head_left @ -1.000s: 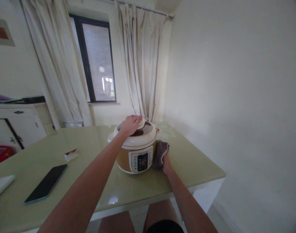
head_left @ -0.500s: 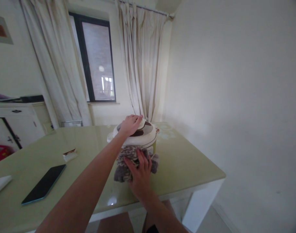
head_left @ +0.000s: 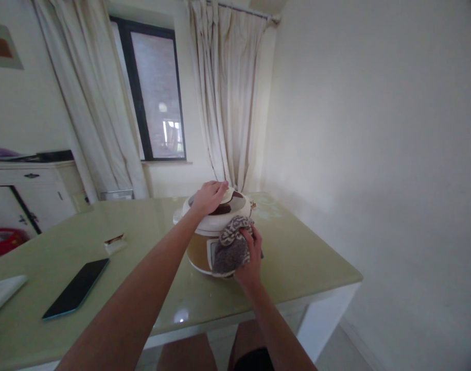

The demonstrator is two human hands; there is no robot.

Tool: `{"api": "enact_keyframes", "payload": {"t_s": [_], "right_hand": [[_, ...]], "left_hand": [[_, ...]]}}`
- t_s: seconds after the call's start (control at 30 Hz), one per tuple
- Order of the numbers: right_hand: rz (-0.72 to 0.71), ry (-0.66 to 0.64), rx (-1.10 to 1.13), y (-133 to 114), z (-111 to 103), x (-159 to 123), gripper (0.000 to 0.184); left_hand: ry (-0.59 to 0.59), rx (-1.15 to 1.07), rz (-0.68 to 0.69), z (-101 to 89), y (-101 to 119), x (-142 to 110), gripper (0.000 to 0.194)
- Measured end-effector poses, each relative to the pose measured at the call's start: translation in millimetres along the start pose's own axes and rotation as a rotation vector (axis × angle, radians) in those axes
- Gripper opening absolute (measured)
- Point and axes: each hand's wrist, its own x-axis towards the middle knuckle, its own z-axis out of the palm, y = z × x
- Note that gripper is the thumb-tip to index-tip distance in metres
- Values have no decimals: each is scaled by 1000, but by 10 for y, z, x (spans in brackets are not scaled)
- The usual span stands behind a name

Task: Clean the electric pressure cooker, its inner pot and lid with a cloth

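A rice cooker (head_left: 198, 251) with a white lid and a brownish-gold body stands upright on the pale green table. On top of its lid lies my left hand (head_left: 211, 197), fingers stretched across it. My right hand (head_left: 252, 260) has its fingers closed around a bunched grey-brown patterned cloth (head_left: 230, 253). That cloth presses against the front right side of the cooker and covers part of its front panel. The cooker's back and far side are hidden.
Left on the table (head_left: 300, 257) lie a dark phone (head_left: 77, 288), a small white packet (head_left: 115, 243) and a white object (head_left: 3, 293) at the edge. A wall (head_left: 374, 154) rises close on the right. Curtains and a window are behind.
My right hand has moved the cloth rightward around the cooker's front, uncovering the left part of its body and panel. My left hand stays on the lid.
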Motion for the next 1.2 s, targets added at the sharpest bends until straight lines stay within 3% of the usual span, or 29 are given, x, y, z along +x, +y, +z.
{"api": "enact_keyframes", "payload": {"t_s": [0.1, 0.37, 0.47, 0.57, 0.7, 0.8, 1.0, 1.2], "right_hand": [[146, 31, 94, 10, 35, -95, 58], [142, 21, 63, 87, 24, -473, 63], [24, -8, -84, 36, 20, -645, 58], [-197, -83, -203, -121, 63, -666, 48], [-480, -231, -258, -308, 167, -442, 43], [-553, -258, -226, -324, 194, -219, 42], [-448, -165, -217, -203, 42, 62, 52], [-245, -86, -179, 8, -117, 23, 53]], "left_hand": [[15, 4, -24, -1, 10, 1, 72], [17, 58, -8, -37, 76, -25, 71], [18, 52, -35, -38, 83, -26, 71], [20, 30, -39, -34, 70, -28, 72], [12, 9, -3, -33, 27, -18, 72], [-2, -13, 5, -37, -2, 3, 72], [-2, -42, -13, -39, -10, 9, 71], [9, -38, -27, -23, -7, -7, 67]]}}
